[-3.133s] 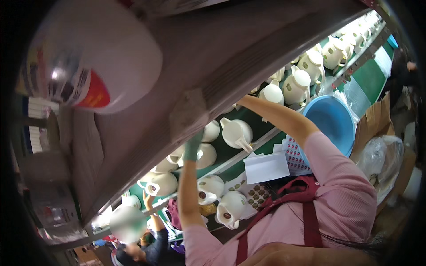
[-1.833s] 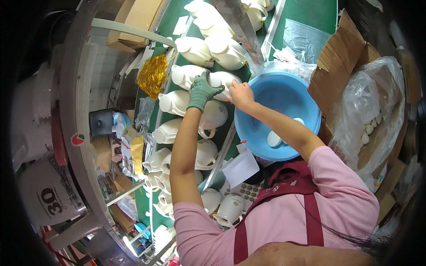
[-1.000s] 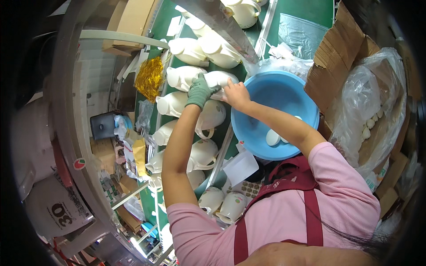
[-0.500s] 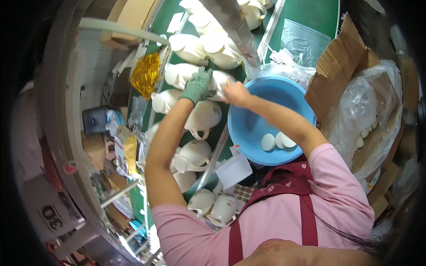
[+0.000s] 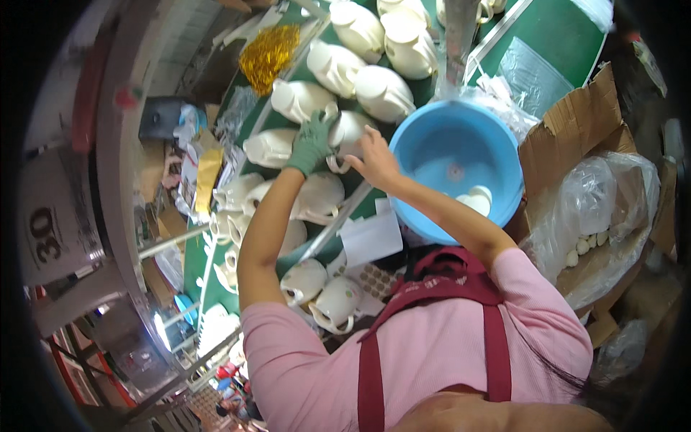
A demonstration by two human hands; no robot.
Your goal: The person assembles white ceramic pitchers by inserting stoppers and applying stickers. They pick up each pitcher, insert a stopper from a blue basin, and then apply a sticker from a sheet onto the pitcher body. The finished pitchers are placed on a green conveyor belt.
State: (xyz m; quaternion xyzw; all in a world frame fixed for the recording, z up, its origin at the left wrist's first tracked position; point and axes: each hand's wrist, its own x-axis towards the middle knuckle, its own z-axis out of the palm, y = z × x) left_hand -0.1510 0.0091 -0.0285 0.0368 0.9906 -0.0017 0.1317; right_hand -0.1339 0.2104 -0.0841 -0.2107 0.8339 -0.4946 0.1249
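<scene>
Green-gloved left hand point(image 5: 309, 146) and bare right hand point(image 5: 376, 162) flank a cream jug point(image 5: 351, 128), about equally near (whether either grips is unclear); its handle points toward the person, its long axis hard to judge. Rightward sits a blue basin point(image 5: 457, 140).

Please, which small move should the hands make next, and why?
Perhaps steady the jug from both sides: the gloved left hand is at its left, the right hand at its right, and other jugs crowd close, so it might knock one.
</scene>
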